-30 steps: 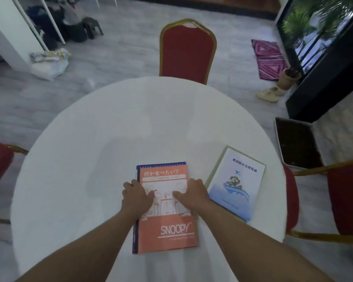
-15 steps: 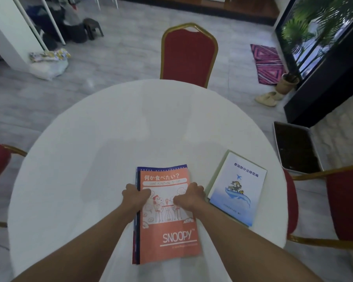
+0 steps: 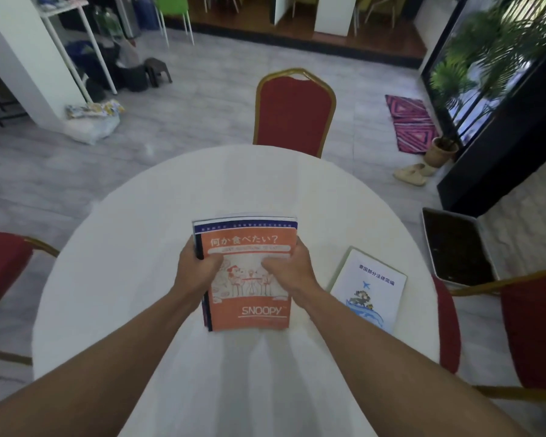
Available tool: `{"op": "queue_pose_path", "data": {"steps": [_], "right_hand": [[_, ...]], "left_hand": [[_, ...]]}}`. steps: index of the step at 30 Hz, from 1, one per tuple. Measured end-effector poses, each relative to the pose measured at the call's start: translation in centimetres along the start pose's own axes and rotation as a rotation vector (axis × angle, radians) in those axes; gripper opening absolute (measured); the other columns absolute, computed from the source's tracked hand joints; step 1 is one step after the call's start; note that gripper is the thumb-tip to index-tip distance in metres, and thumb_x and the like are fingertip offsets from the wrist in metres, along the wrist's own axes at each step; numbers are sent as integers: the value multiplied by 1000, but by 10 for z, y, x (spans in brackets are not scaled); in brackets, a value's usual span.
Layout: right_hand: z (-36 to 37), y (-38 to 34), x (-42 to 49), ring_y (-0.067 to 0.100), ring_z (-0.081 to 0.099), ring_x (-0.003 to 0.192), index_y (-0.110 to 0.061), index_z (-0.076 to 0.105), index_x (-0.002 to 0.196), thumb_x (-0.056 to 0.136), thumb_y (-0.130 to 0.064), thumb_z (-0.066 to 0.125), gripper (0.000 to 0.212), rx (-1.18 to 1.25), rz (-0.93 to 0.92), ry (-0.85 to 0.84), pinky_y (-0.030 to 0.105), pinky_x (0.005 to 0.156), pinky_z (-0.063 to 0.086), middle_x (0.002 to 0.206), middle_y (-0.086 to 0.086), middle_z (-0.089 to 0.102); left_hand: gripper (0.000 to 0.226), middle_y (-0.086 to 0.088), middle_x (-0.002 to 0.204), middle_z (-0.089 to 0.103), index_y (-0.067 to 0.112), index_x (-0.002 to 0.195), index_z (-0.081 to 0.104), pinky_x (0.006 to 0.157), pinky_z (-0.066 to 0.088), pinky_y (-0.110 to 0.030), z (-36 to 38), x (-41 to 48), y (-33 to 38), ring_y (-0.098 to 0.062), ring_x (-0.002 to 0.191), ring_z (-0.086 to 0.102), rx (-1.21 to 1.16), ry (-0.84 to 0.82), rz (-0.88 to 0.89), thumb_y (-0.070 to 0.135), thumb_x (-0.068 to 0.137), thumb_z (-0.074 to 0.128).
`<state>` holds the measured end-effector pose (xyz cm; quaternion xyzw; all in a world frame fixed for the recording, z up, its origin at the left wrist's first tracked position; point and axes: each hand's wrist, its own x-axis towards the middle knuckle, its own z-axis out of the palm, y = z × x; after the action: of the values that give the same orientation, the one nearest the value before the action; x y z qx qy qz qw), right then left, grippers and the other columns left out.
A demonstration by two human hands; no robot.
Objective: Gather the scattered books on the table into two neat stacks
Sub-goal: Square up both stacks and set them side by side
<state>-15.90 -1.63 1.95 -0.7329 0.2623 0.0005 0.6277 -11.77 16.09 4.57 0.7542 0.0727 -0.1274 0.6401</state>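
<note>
A stack of books topped by an orange Snoopy book is held over the middle of the round white table. My left hand grips the stack's left edge and my right hand grips its right edge, thumbs on the cover. The edges of darker books show under the orange one at the top and left. A second pile topped by a white and blue book lies flat on the table to the right, apart from my hands.
A red chair stands at the table's far side, another red chair at the left and a third red chair at the right. A dark tray sits on the floor past the right edge.
My hands shifted from lying flat on the orange cover to gripping the stack's side edges, and the stack has come up off the table. The view has tilted upward.
</note>
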Motion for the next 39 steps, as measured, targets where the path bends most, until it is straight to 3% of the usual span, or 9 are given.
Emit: {"op": "queue_pose_path", "data": {"steps": [6,10,13,16,19,23,29,33,39], "right_hand": [[-1,2,-17,-1,71,80,-29,57,103,77,-2,67,39,49,-106,116,20,69,57,93,-9,73],[-6,17,-24,-6,67,83,-35,51,107,85,-10,66,37,-61,-168,105,9,65,49,97,-16,69],[-9,31,-29,-5,62,94,-39,39,120,95,-33,65,36,-170,-194,28,11,72,48,109,-19,63],[-11,40,-30,0,64,102,-40,35,125,96,-44,62,39,-202,-213,-14,16,81,52,119,-12,64],[-13,39,-26,7,66,107,-40,37,127,95,-48,60,40,-223,-225,-29,33,90,58,123,-10,65],[-15,38,-25,8,66,109,-40,38,126,96,-43,61,37,-228,-259,-24,34,93,55,122,-10,66],[-13,52,-34,10,62,113,-37,33,127,98,-44,57,39,-247,-201,-69,32,97,55,129,-10,60],[-14,53,-37,9,54,113,-35,30,125,103,-24,51,32,-311,-169,-99,14,87,44,127,-10,55],[-15,52,-34,11,55,114,-35,33,125,104,-23,50,31,-320,-166,-85,23,93,46,131,-6,58]], "left_hand": [[38,-2,101,71,13,111,62,68,56,-31,-6,2,-3,-20,94,68,13,-63,61,-11,83,52],[33,3,114,68,23,121,53,80,60,-40,-13,2,-24,-20,102,68,97,-123,108,9,92,60],[37,13,120,61,37,123,42,77,59,-25,-23,-3,-42,-7,101,64,261,-222,209,31,93,62],[41,12,121,55,52,116,33,66,53,-10,-24,-5,-48,0,101,59,373,-233,300,25,96,56],[40,7,123,54,38,123,33,78,52,-19,-22,-2,-44,-13,105,58,399,-198,300,19,96,55],[42,4,127,54,37,125,32,92,53,-35,-27,1,-47,-16,111,57,440,-198,316,17,96,55],[44,8,125,54,41,125,28,87,57,-32,-28,-5,-58,-15,110,58,478,-228,328,24,95,56],[45,8,122,56,36,125,29,86,58,-36,-28,-6,-53,-19,109,59,468,-233,286,17,95,56],[45,9,119,55,36,124,29,80,56,-28,-26,-6,-47,-18,106,58,455,-214,293,12,96,55]]}}
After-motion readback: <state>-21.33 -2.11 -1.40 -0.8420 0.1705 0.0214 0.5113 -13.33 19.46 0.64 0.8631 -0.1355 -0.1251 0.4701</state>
